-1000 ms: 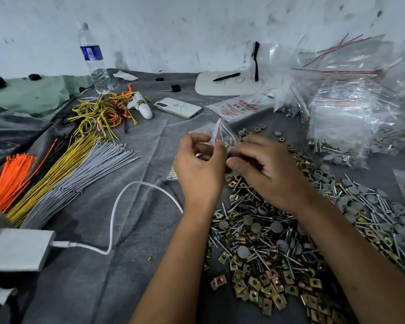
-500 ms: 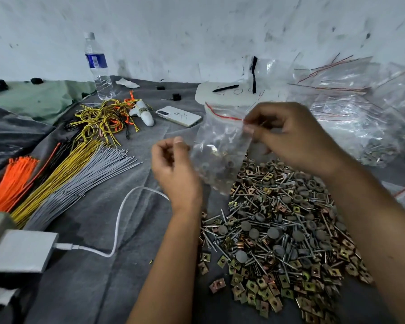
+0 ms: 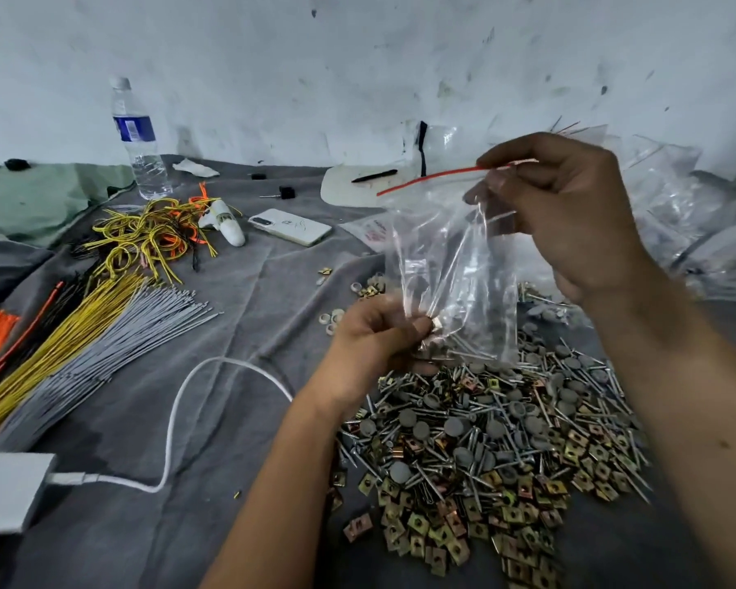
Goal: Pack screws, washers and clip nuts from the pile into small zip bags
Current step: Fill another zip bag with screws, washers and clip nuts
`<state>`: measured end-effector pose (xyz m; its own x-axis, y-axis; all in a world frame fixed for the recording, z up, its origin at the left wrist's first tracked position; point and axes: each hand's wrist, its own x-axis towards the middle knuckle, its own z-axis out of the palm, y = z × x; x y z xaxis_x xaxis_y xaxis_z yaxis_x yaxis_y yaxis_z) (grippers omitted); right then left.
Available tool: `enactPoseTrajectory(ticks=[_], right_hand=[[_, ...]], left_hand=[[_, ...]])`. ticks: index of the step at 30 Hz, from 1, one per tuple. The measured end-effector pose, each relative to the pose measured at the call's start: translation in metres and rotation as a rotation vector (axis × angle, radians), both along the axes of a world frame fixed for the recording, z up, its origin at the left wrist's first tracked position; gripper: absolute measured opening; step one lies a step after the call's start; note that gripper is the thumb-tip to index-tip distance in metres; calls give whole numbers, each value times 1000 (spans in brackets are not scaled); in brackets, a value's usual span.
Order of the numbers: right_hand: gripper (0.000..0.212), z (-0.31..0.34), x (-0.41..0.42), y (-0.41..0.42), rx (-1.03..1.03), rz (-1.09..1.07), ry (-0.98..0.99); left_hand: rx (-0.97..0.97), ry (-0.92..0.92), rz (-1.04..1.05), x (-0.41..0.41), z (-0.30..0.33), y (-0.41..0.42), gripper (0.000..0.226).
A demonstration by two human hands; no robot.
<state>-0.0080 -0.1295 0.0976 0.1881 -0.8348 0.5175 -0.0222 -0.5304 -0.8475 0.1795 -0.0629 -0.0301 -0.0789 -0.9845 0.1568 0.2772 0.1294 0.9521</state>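
A clear zip bag (image 3: 447, 252) with a red seal strip hangs in the air above the pile (image 3: 493, 444) of screws, grey washers and brass clip nuts on the grey cloth. My right hand (image 3: 566, 206) pinches the bag's top edge at the red strip. My left hand (image 3: 379, 337) is lower, its fingers pinching the bag's bottom left corner, where screws and washers have gathered inside. The bag is tilted, its seal line sloping up to the right.
Bundles of grey, yellow and orange cable ties (image 3: 81, 337) lie at the left, tangled wires (image 3: 149, 235) behind them. A water bottle (image 3: 139, 142), phone (image 3: 290, 226) and white charger cable (image 3: 179, 414) are nearby. Filled bags (image 3: 697, 231) are heaped at the right.
My right hand has lifted the bag higher and to the right. My left hand has moved right and taken hold of the bag's bottom corner.
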Motion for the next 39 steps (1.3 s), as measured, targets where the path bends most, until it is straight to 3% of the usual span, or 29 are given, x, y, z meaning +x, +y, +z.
enactPoseTrajectory(ticks=[7, 11, 17, 26, 33, 39], right_hand=[[23, -16, -13, -7, 94, -44, -131], [9, -16, -13, -1, 41, 16, -87], [17, -23, -5, 12, -150, 41, 99], [22, -42, -11, 8, -82, -30, 253], [26, -35, -18, 13, -88, -43, 309], [18, -4, -28, 14, -207, -23, 214]], left_hand=[[77, 206, -162, 1, 4, 4, 21], [4, 12, 32, 0, 5, 2, 58], [-315, -66, 380, 7, 9, -2, 33], [-313, -113, 525, 19, 7, -3, 9], [-315, -330, 612, 18, 24, 4, 13], [-377, -507, 613, 14, 94, 16, 20]])
